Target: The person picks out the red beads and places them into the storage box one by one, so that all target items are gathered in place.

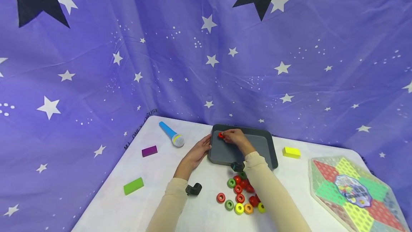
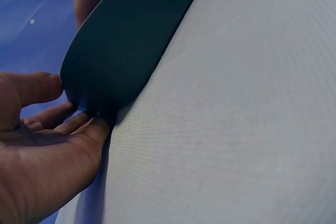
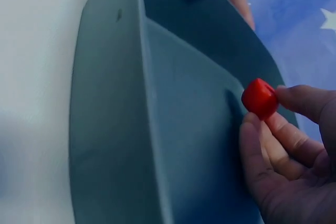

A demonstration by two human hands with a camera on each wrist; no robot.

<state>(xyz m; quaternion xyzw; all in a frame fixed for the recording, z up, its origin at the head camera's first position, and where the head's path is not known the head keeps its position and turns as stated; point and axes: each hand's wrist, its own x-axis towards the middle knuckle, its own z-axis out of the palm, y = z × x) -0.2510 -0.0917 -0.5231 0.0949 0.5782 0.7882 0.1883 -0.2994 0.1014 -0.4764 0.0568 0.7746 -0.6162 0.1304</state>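
Meeting the purple backdrop (image 1: 180,63) at its far edge, the white table (image 1: 109,207) shows hardly any margin there, so a forward shove could run something into the backdrop or off the edge. More room lies sideways: bare tabletop shows between the right sleeve (image 1: 273,192) and the game board (image 1: 353,191). The gray tray (image 1: 262,144) sits hard by that far edge; its raised walls matter, since the right sleeve, dropped low, could catch the near one and drag or tip it. The left hand (image 1: 196,153) touches the tray's left side, thumb and fingers apart rather than clamped, so it would probably check only a slide that way. The right hand (image 1: 236,138) reaches in over the near wall. Beneath and beside the right sleeve lie loose beads (image 1: 253,201); moved low, the sleeve might sweep them and set the round ones rolling. The red bead (image 3: 260,99), pinched between right thumb and fingertips, is inside the tray's far-left part, whether touching its floor I cannot tell; gripped only by the tips, it could slip and bounce off the wall
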